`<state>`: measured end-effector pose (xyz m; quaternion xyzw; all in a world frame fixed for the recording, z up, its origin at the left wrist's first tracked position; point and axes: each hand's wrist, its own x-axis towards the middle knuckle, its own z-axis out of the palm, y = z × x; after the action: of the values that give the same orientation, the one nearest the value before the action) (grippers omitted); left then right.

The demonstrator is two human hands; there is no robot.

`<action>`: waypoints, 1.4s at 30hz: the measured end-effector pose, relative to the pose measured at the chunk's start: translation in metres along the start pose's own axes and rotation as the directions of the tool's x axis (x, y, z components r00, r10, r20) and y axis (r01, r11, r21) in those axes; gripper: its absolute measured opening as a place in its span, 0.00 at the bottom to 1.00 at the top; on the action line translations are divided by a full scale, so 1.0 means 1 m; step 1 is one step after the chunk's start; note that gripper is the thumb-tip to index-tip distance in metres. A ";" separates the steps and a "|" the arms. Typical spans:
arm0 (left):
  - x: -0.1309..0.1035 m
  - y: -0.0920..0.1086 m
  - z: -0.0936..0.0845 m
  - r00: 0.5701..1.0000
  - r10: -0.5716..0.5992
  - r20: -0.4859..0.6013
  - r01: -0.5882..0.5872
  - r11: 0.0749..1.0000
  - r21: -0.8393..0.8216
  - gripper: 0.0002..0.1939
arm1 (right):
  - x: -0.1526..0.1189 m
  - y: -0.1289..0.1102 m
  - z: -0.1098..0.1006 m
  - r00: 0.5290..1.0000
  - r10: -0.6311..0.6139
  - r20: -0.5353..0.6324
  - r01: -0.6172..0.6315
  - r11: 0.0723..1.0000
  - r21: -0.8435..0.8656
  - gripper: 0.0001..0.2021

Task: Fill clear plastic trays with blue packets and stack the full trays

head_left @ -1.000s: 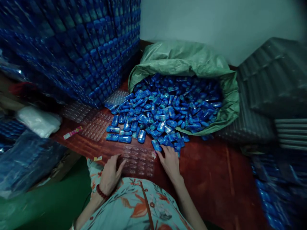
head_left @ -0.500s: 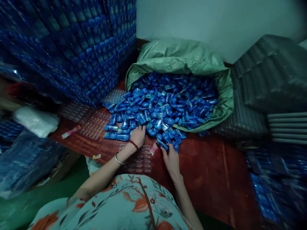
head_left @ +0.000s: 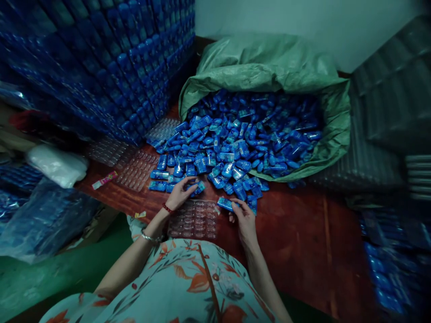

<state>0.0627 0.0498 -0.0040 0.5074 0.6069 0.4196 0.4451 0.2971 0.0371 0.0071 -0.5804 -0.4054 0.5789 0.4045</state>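
My left hand [head_left: 181,194], with a beaded bracelet and a silver bangle at the wrist, is closed on a small blue pack [head_left: 200,188] at the near edge of the pile. My right hand [head_left: 244,218] pinches another blue pack [head_left: 225,204] by its right end, just above the table. Between my hands and my body lies a clear plastic tray [head_left: 192,220] with rows of moulded hollows. Beyond them, a heap of blue packs [head_left: 232,148] spills out of a green sack [head_left: 338,121]. Several packs lie in rough rows left of my left hand.
Stacked blue packs [head_left: 134,76] rise at the left beside the sack. More clear trays [head_left: 138,169] and a pink packet [head_left: 104,180] lie on the reddish table [head_left: 292,237]. A white plastic bag [head_left: 57,165] is at far left. Grey stacked trays [head_left: 393,89] stand at right.
My left hand has drawn back slightly to the left and now shows a blue pack in its fingers. The pack in my right hand has turned more level. The view has shifted a little.
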 end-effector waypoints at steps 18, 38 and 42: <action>-0.065 0.005 -0.021 0.986 0.071 -0.150 -0.032 0.968 0.248 0.17 | -0.015 0.009 0.015 0.947 -0.122 0.297 0.228 0.906 -0.357 0.19; -0.086 -0.002 -0.014 0.933 0.346 0.102 -0.313 0.634 0.708 0.19 | 0.004 0.013 0.045 0.696 -0.483 0.530 0.717 0.448 -0.533 0.13; -0.079 0.008 -0.011 0.925 0.304 0.226 -0.364 0.546 0.755 0.20 | 0.002 0.002 0.044 0.601 -0.432 0.673 0.773 0.101 -0.626 0.14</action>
<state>0.0606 -0.0276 0.0151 0.7699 0.6049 0.1706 0.1102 0.2529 0.0385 0.0047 -0.3701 -0.9051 0.1319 0.1628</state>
